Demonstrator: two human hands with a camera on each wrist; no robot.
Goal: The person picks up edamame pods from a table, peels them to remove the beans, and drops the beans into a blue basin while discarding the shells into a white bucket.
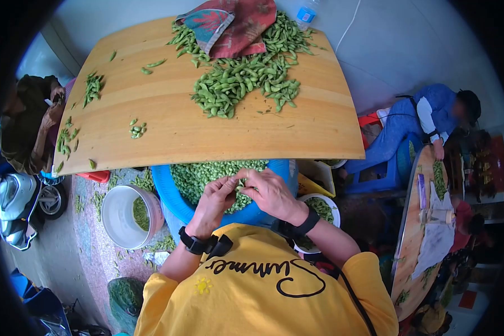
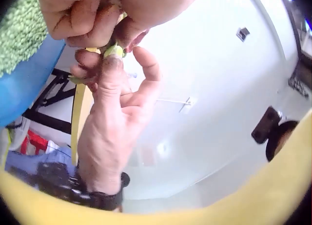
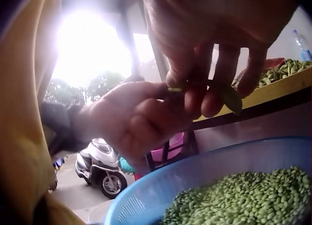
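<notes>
Both hands, left hand (image 1: 217, 197) and right hand (image 1: 269, 190), pinch one small green bean pod (image 3: 229, 96), fingertips clamped together, the blue plastic basin (image 1: 165, 187) of shelled beans at 6 o'clock.

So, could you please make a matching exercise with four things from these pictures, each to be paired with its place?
Things:
1. bean pod
2. shelled beans
3. pile of pods
4. white bucket

Places:
A. on the wooden table, far side
B. on the ground, beside the blue basin
C. pinched between the left hand and the right hand
D. inside the blue basin

Pairs: 1-C, 2-D, 3-A, 4-B
</notes>
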